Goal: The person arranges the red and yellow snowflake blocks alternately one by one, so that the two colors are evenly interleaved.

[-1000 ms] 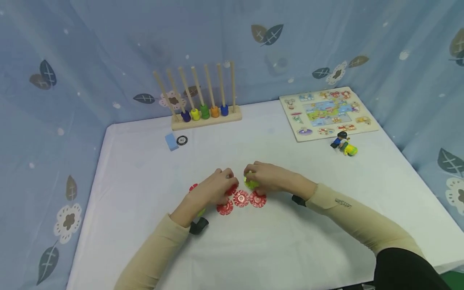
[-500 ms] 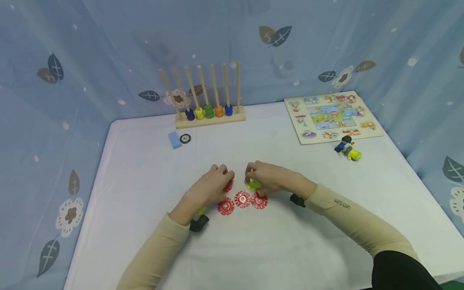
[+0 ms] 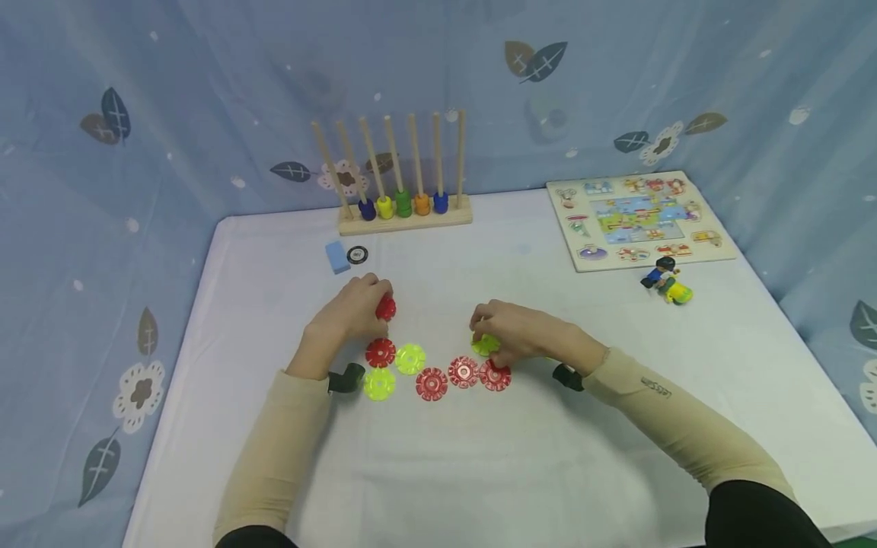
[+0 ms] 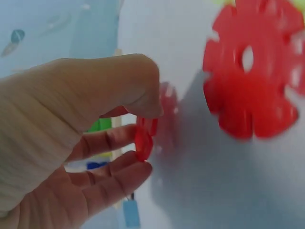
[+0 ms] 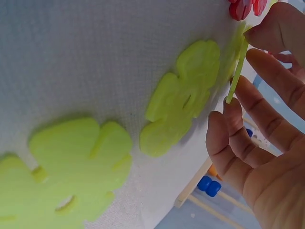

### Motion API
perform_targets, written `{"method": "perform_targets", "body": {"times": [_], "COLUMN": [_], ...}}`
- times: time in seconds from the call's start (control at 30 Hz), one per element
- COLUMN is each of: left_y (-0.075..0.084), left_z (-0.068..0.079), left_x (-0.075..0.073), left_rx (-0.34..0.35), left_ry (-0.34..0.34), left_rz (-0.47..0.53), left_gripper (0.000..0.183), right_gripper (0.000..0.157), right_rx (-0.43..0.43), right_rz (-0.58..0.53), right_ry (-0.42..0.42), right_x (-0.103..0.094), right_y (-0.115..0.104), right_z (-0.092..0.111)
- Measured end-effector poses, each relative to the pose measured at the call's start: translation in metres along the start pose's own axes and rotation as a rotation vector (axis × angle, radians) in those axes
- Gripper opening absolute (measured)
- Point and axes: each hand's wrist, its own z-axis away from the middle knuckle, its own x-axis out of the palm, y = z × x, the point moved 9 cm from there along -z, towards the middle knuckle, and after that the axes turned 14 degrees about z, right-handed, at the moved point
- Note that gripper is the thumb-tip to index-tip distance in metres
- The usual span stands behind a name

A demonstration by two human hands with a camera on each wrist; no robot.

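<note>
My left hand (image 3: 349, 308) pinches a red notched plastic disc (image 3: 386, 307) between thumb and fingers; the left wrist view shows this disc (image 4: 144, 138) held on edge close to the tabletop. Another red disc (image 4: 252, 67) lies nearby. My right hand (image 3: 524, 332) pinches a yellow-green notched disc (image 3: 485, 345), seen edge-on in the right wrist view, this disc (image 5: 237, 71) being at the thumb and fingertips. Between the hands lie a red disc (image 3: 380, 352), a yellow-green disc (image 3: 410, 358) and several more, including a red disc (image 3: 495, 374) beside my right thumb.
At the back stands a wooden peg rack (image 3: 407, 221) with coloured beads. A blue block (image 3: 337, 257) and a black-and-white round chip (image 3: 358, 255) lie before it. A puzzle board (image 3: 582, 221) and toy figures (image 3: 674, 291) sit at the right. A patterned curtain (image 3: 274, 99) backs the table.
My left hand has moved left and away from me with a red disc, uncovering red and yellow-green discs beneath it. My right hand keeps its yellow-green disc in nearly the same spot.
</note>
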Motion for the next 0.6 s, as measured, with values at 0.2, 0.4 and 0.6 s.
{"method": "perform_targets", "body": {"times": [0.2, 0.4, 0.6], "left_y": [-0.012, -0.011, -0.002], "left_z": [-0.006, -0.003, 0.004], "left_x": [-0.002, 0.0, -0.003], "left_rx": [0.012, 0.035, 0.072], "left_ry": [0.022, 0.023, 0.08], "left_rz": [0.024, 0.014, -0.025], "left_gripper": [0.05, 0.045, 0.032], "right_gripper": [0.029, 0.042, 0.054], "right_rx": [-0.005, 0.009, 0.041], "right_rz": [0.005, -0.023, -0.072], "right_ry": [0.015, 0.058, 0.092], "right_x": [0.001, -0.009, -0.034], "right_y": [0.0, 0.003, 0.009], "right_z": [-0.001, -0.007, -0.05]}}
